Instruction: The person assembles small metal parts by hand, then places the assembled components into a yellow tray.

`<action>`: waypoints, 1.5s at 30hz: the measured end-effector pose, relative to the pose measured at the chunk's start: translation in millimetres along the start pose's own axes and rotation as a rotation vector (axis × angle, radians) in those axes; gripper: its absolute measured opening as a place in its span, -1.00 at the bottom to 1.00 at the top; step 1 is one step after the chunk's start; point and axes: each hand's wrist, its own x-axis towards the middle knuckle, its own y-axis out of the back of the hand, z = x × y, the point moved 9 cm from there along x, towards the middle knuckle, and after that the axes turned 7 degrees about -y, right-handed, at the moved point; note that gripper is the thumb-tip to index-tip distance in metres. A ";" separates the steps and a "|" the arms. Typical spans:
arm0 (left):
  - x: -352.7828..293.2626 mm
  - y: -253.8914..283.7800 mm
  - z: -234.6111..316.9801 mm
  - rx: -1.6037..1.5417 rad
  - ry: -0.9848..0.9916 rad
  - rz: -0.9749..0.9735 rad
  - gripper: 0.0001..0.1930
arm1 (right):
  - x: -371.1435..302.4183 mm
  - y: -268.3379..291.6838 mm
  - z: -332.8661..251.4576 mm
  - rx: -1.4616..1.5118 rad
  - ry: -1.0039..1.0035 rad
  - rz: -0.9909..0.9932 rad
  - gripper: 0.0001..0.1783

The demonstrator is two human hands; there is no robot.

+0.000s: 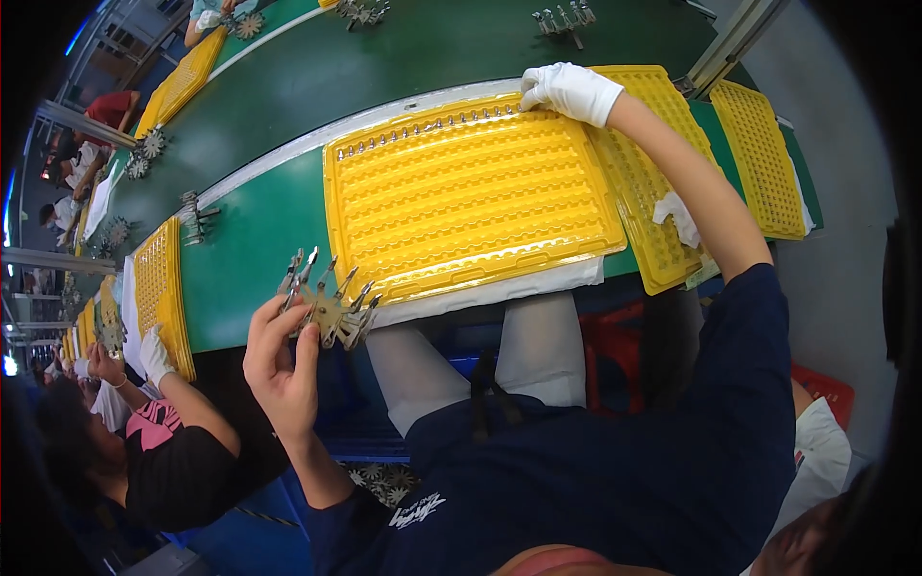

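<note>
My bare left hand (283, 370) is closed on a star-shaped metal clip fixture (332, 317), whose several spring-clip arms point outward. It hovers just off the front left corner of a yellow moulded tray (480, 211). Along the tray's far row lies a line of small shiny metal parts (437, 127); the nearer rows show bare pockets. My right hand (576, 93), in a white glove, is at the right end of that line with its fingers pinched together. Those fingers hide whatever may be between them.
More yellow trays (663, 163) lie to the right, one with a crumpled white cloth (678, 219) on it. Similar clip fixtures (567, 21) stand on the green conveyor belt (461, 58). A co-worker (163, 432) sits close on the left, beside another yellow tray (163, 288).
</note>
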 end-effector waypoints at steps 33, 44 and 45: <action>20.5 -48.9 75.2 0.128 -0.318 -0.105 -0.88 | -64.0 99.3 -237.3 0.745 0.039 0.284 -0.85; 15.1 -53.2 83.8 0.099 -0.397 -0.103 -0.87 | -70.6 107.0 -250.5 0.737 0.124 0.317 -0.85; 14.0 -53.8 84.2 0.092 -0.405 -0.103 -0.87 | -71.2 106.4 -250.0 0.748 0.108 0.302 -0.85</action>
